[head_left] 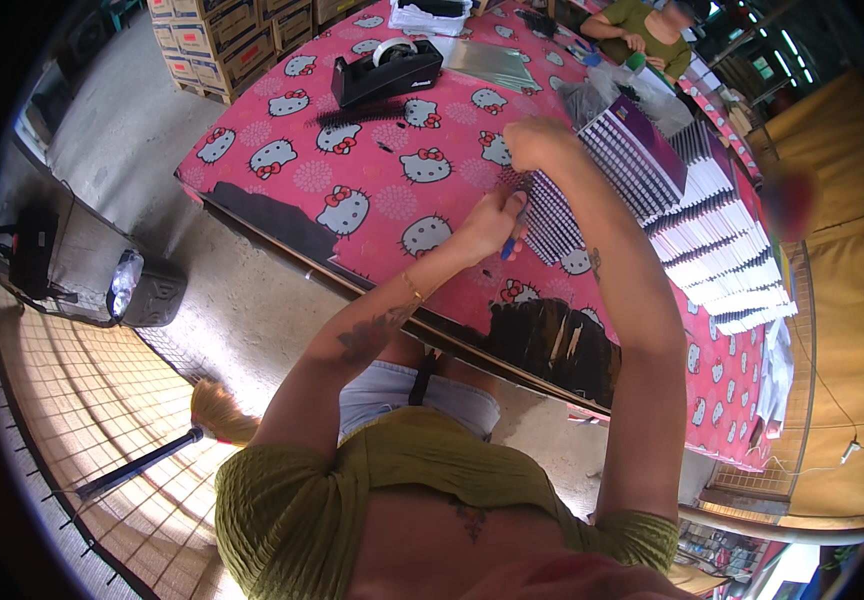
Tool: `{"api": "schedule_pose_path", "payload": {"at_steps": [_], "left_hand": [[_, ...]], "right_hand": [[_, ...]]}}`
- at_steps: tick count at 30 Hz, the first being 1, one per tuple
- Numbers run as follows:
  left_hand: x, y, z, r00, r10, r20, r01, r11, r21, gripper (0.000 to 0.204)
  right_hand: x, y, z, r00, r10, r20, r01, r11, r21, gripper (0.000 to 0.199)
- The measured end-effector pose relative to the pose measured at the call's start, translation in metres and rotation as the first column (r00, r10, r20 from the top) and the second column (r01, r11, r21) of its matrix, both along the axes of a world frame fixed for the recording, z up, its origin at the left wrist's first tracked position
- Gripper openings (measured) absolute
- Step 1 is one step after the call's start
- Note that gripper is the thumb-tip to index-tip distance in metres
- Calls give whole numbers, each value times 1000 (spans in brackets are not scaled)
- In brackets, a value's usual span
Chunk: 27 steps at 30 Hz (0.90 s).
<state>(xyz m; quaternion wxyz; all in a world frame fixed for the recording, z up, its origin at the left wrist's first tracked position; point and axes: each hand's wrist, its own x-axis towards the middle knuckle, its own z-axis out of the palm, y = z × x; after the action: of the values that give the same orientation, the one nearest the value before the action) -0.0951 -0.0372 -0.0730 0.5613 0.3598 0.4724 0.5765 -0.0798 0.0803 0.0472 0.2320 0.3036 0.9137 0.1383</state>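
Observation:
My left hand is closed around a small blue-handled tool; its working end is hidden. Just beyond it, my right hand is curled at the upper corner of a stack of coil-bound notebooks. What its fingers hold, if anything, is out of sight. The dark coil bindings of this stack show in rows between and under my forearms. To the right stands another stack with a purple cover on top, beside staggered piles of white-edged notebooks.
The pink patterned table bears a black tape dispenser, loose black coils, clear plastic sheets and a white tray. Another person works at the far right. Cartons stand on a pallet; a broom lies left.

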Motion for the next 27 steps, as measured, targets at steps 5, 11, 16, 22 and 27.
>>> {"api": "schedule_pose_path", "payload": {"at_steps": [5,11,16,22,27], "left_hand": [[3,-10,-3,998,-21,64,23,999,-27,40],[-1,4,-7,999,16,51,-15,999,-35,39],[0,5,-15,997,17,-77,-17,1000,-8,39],[0,-3,-20,999,1,48,0,1000,-14,39],[-1,5,-14,1000,13,11,-12,999,-30,39]], "right_hand": [[-1,-8,3,1000,4,-20,-4,1000,-27,31],[-4,-6,-3,999,12,52,-13,1000,26,31],[-5,-2,-7,1000,-2,-21,3,1000,21,30],[-6,-12,-4,998,-7,56,8,1000,-4,32],[-4,-6,-10,997,-24,72,25,1000,-13,34]]}}
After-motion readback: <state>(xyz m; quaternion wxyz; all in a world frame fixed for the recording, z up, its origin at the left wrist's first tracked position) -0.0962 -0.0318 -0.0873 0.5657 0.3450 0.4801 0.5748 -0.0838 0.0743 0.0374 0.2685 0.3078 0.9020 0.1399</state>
